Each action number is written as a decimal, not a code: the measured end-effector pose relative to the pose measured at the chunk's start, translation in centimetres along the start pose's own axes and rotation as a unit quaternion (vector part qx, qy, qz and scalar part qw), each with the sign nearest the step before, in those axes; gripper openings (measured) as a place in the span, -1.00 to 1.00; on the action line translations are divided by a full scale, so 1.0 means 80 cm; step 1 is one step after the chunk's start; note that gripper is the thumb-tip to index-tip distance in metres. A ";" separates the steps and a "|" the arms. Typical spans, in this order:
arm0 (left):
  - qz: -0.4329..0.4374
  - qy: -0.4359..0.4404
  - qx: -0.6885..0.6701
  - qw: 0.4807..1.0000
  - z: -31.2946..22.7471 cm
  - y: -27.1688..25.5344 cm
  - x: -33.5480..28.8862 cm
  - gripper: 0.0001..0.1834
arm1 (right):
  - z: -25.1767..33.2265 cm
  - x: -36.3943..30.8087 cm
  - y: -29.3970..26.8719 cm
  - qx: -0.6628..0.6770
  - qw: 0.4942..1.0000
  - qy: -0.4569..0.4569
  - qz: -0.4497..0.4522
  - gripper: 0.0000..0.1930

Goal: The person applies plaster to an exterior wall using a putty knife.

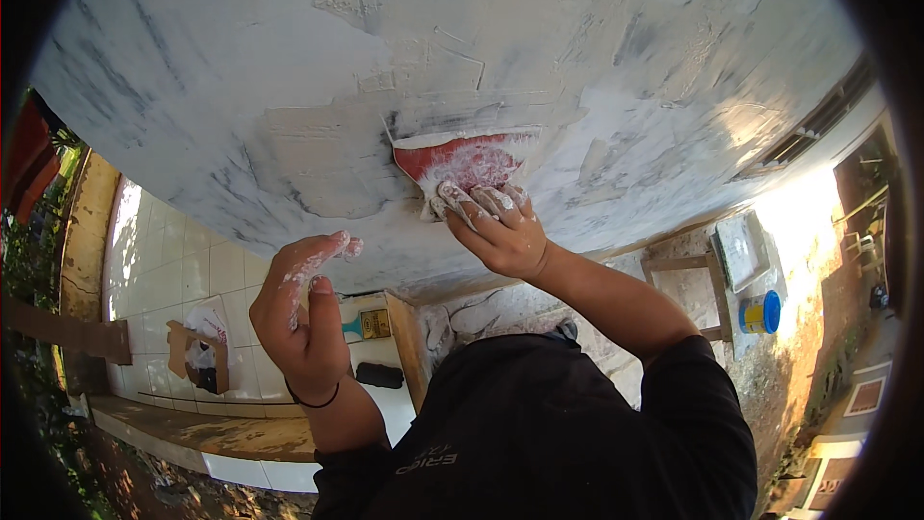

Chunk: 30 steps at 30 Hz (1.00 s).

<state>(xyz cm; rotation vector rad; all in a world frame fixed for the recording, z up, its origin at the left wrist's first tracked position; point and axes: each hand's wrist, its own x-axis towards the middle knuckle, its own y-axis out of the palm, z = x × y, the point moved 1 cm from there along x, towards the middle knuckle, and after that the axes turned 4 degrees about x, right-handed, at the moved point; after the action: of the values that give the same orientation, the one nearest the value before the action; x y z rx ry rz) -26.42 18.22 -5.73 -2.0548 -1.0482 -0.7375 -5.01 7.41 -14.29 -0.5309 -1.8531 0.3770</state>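
Note:
My right hand (pixel 493 221) grips a red putty spreader (pixel 452 162) smeared with white putty. Its wide edge lies against the wall (pixel 318 149), which is coated in patchy white and grey putty. White putty covers the fingers of that hand. My left hand (pixel 306 299) is raised below and to the left of the spreader, apart from the wall. Its fingers are bent, with the thumb standing away from them, and nothing shows in it. Putty streaks the index finger and fingertips, and a dark band circles the wrist.
A brush (pixel 368 325) and a dark oblong object (pixel 379 376) lie on the ledge below my left hand. An open cardboard box (pixel 199 358) stands on the tiled floor (pixel 164 260). At right are a wooden frame (pixel 717 294), a pale board (pixel 741 250) and a blue-and-yellow tub (pixel 759 312).

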 end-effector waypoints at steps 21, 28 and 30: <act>0.003 -0.016 -0.022 1.000 0.004 0.017 0.009 -0.68 | 0.019 0.017 -0.102 0.262 0.930 0.257 -0.034 -0.65; 0.014 -0.024 -0.004 1.000 -0.009 0.023 0.009 -0.69 | -0.014 0.021 -0.063 0.589 0.543 0.555 -0.225 -0.78; 0.019 -0.018 0.002 1.000 -0.012 0.024 0.010 -0.69 | -0.015 0.011 -0.049 0.578 0.549 0.550 -0.248 -0.78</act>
<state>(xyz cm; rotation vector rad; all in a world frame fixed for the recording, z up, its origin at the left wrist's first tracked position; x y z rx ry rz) -24.56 17.03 -5.22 -2.0863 -1.0264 -0.6821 -4.81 4.56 -11.26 0.6277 -0.1832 0.5785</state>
